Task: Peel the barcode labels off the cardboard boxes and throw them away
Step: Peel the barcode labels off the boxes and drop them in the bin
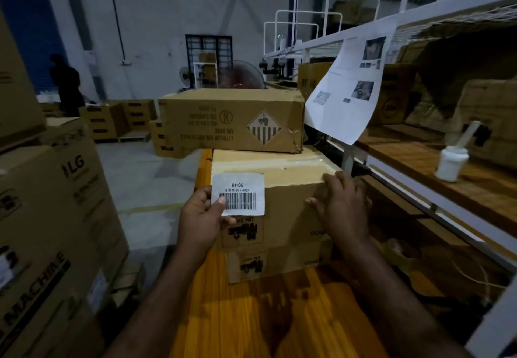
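**Label pinched at the front left corner of the middle box**

Landmark: the middle cardboard box (291,212) in a stack of three, standing on a yellow wooden table (251,315).

1. Barcode label (237,194): a white label with its print upside down, over the upper left corner of the middle box's front face. Its top strip reaches onto the box's top face. I cannot tell whether that part is still stuck down.
2. Left hand (200,217): at the left front of the middle box. Its thumb and fingers pinch the label's lower left edge, the thumb lying on the printed side just beside the bars.
3. Right hand (341,206): laid flat against the right part of the middle box's front face. The fingertips reach the top edge and the thumb is spread toward the left. The fingers are fairly straight and grasp nothing.
4. Upper box (232,119): rests on the rear part of the middle box and overhangs it to the left. It bears a striped hazard diamond, printed upside down.
5. Lower box (279,262): directly beneath the middle box, showing a printed hazard mark.
6. To the right of the middle box: a white shelving rack (391,167) with a printed paper sheet (347,89) hanging from it and a white bottle (451,161) on its wooden shelf.
7. To the left of the middle box: large LG cartons (56,217).
8. Well behind and to the left of the middle box: a person (67,86), dimly lit.
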Tool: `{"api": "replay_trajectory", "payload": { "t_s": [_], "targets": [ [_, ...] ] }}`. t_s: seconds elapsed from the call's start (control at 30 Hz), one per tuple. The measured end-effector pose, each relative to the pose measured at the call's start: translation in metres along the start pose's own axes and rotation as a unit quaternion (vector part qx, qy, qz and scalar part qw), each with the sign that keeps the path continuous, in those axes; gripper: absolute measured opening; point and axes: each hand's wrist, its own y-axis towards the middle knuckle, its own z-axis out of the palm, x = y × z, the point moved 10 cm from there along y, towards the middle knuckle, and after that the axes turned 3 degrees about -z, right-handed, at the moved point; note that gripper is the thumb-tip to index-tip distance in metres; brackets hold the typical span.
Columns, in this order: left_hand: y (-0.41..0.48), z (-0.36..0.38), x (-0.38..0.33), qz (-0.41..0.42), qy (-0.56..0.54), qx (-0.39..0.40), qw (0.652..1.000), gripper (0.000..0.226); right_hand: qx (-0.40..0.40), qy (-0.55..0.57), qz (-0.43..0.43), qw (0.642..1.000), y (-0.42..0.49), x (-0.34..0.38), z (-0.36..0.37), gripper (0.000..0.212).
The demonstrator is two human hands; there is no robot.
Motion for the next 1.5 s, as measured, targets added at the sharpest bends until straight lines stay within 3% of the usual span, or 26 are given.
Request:
{"api": "replay_trajectory", "payload": {
  "t_s": [0.13, 0.2, 0.23, 0.27, 0.33, 0.5, 0.7, 0.9, 1.07, 1.23, 1.4, 1.5],
  "targets": [
    [0.001, -0.002, -0.006, 0.000, 0.016, 0.020, 1.000, 0.019, 0.015, -0.053, 0.017, 0.998, 0.003, 0.016, -0.002, 0.066],
    [0.000, -0.009, -0.009, 0.004, 0.017, 0.025, 1.000, 0.016, -0.041, 0.023, -0.018, 0.999, -0.008, 0.042, -0.015, 0.059],
    [-0.002, -0.013, -0.010, 0.005, 0.021, 0.027, 0.999, 0.015, -0.047, 0.117, -0.029, 0.992, -0.017, 0.056, -0.017, 0.054],
    [-0.003, -0.017, -0.011, 0.003, 0.024, 0.029, 0.999, 0.015, -0.021, 0.232, -0.028, 0.972, -0.025, 0.071, -0.012, 0.048],
    [-0.008, -0.025, -0.012, -0.003, 0.022, 0.040, 0.999, 0.014, 0.088, 0.427, 0.003, 0.900, -0.047, 0.104, 0.012, 0.037],
    [-0.023, -0.055, 0.001, -0.022, 0.045, 0.065, 0.997, 0.015, 0.229, 0.576, 0.086, 0.780, -0.090, 0.152, 0.069, 0.023],
    [-0.061, -0.121, 0.049, -0.109, 0.021, -0.008, 0.994, 0.016, 0.324, 0.575, 0.049, 0.749, -0.135, 0.196, 0.106, 0.016],
    [-0.133, -0.184, 0.084, -0.155, 0.020, -0.184, 0.970, 0.017, 0.449, 0.549, -0.008, 0.705, -0.197, 0.230, 0.136, 0.020],
    [-0.259, -0.216, 0.103, -0.182, 0.056, -0.352, 0.916, 0.017, 0.576, 0.503, -0.062, 0.641, -0.292, 0.247, 0.153, 0.016],
    [-0.404, -0.248, 0.090, -0.192, 0.038, -0.528, 0.826, 0.014, 0.694, 0.477, -0.070, 0.535, -0.410, 0.267, 0.134, 0.014],
    [-0.511, -0.261, 0.069, -0.192, 0.017, -0.630, 0.752, 0.009, 0.760, 0.443, -0.099, 0.465, -0.494, 0.285, 0.095, 0.007],
    [-0.556, -0.261, 0.057, -0.190, 0.001, -0.653, 0.733, 0.004, 0.786, 0.425, -0.110, 0.435, -0.534, 0.294, 0.074, 0.010]
  ]
}}
